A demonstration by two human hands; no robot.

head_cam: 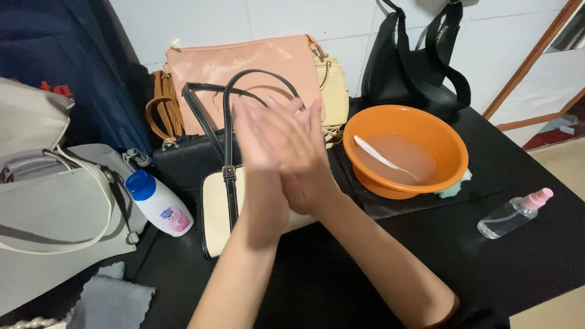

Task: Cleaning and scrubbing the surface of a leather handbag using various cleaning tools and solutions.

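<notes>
My left hand (259,155) and my right hand (304,158) are pressed flat together, palm against palm, fingers straight and pointing up. They hover over a cream handbag with black trim and black straps (214,210) lying on the black table (341,286). Neither hand holds anything. The hands hide much of the cream bag.
An orange basin (448,143) with cloudy water and a white brush sits right of the hands. A clear spray bottle with pink cap (515,213) lies far right. A white bottle with blue cap (159,204) lies left. Pink (244,64), black (420,55) and grey bags (49,225) surround; a grey cloth (109,301) lies front left.
</notes>
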